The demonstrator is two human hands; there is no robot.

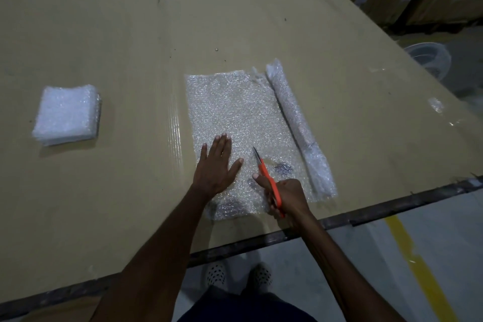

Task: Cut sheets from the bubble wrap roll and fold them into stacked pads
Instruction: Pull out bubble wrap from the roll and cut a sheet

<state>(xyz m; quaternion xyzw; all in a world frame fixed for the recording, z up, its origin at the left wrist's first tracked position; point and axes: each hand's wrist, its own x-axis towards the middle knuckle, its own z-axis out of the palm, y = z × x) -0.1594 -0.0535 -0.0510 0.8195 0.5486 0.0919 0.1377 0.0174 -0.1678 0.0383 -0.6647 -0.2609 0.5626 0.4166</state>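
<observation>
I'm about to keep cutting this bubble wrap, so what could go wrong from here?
1. The left hand presses flat on the unrolled clear bubble wrap sheet close to the orange-handled scissors; its thumb could get nicked.
2. The cut may wander off straight.
3. The thin bubble wrap roll lies loose and might roll or shift.

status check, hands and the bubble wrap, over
Left hand flat on unrolled sheet. Right hand gripping orange scissors, blades on sheet. Roll alongside right. Nothing blocking.
</observation>
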